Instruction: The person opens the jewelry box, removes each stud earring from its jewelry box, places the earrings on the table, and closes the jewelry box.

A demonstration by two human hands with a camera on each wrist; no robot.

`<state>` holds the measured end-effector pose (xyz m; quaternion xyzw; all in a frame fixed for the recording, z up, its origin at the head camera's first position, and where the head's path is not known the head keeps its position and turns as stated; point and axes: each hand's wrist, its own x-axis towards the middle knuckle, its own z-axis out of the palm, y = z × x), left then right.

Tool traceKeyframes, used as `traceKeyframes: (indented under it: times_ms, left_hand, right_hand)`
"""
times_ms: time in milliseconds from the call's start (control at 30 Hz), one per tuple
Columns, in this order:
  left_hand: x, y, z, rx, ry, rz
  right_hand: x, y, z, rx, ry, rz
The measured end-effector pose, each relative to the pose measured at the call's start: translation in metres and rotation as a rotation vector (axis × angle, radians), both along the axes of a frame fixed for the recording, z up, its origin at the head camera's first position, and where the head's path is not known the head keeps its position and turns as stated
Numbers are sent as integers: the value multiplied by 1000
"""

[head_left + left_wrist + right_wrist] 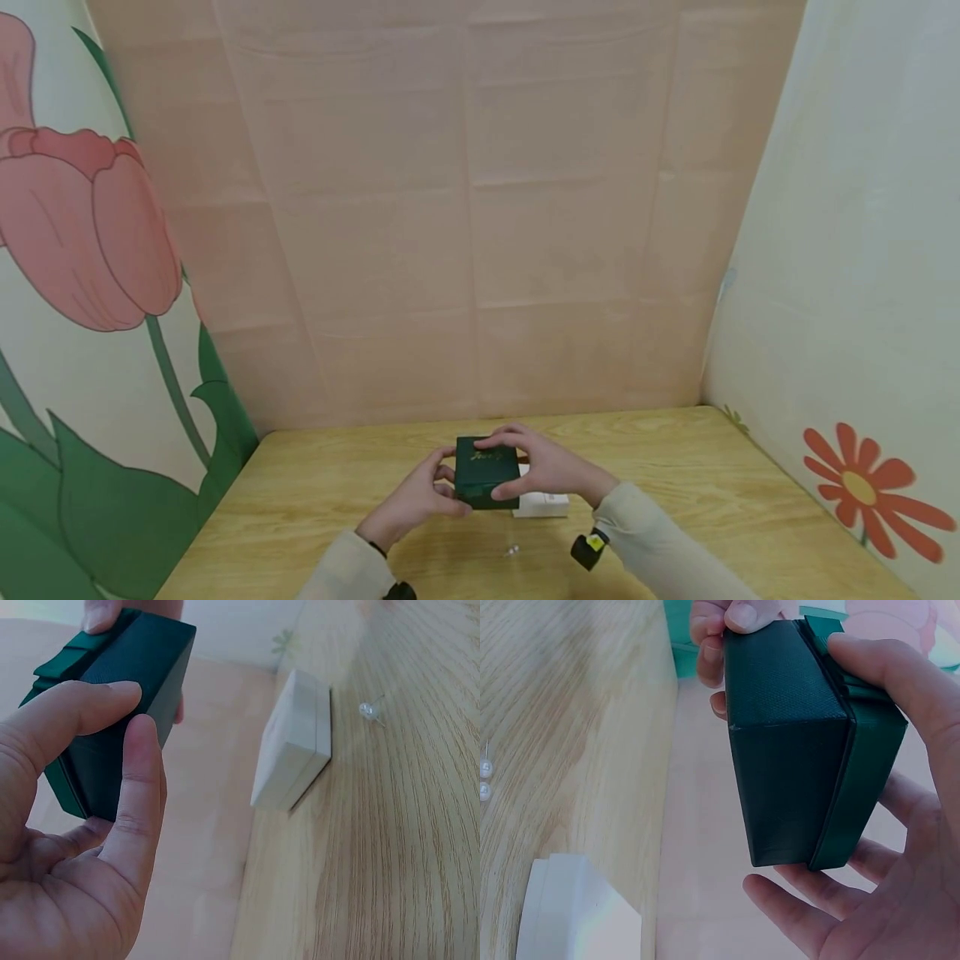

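Observation:
Both hands hold a small dark green gift box (487,475) above the table. Gold lettering marks its top, and a green ribbon bow (851,671) runs along its lid side. My left hand (416,497) grips the box from the left, thumb and fingers on its base part. From the right, my right hand (555,467) has its thumb by the bow and fingers against the opposite side of the lid. A thin seam between lid and base shows in the right wrist view; the lid sits on the base. The inside is hidden.
A white box (292,746) stands on the wooden table (322,508), behind and right of the green box. A pair of pearl earrings (512,550) lies nearer the front. A pinkish cloth backdrop (375,250) rises at the table's far edge, with painted walls either side.

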<state>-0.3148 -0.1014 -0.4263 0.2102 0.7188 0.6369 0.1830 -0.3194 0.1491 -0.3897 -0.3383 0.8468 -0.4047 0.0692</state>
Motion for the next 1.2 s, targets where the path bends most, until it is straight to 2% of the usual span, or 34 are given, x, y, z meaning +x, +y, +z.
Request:
traceKeyframes:
  times_ms: [433, 933, 1200]
  left_hand:
    - [1, 1, 1, -10, -34, 0]
    - [-2, -1, -3, 3, -27, -3]
    - [-1, -1, -4, -10, -37, -18]
  right_hand:
    - [2, 2, -1, 17, -2, 14]
    - [1, 1, -3, 26, 7, 20]
    - [1, 1, -4, 4, -27, 29]
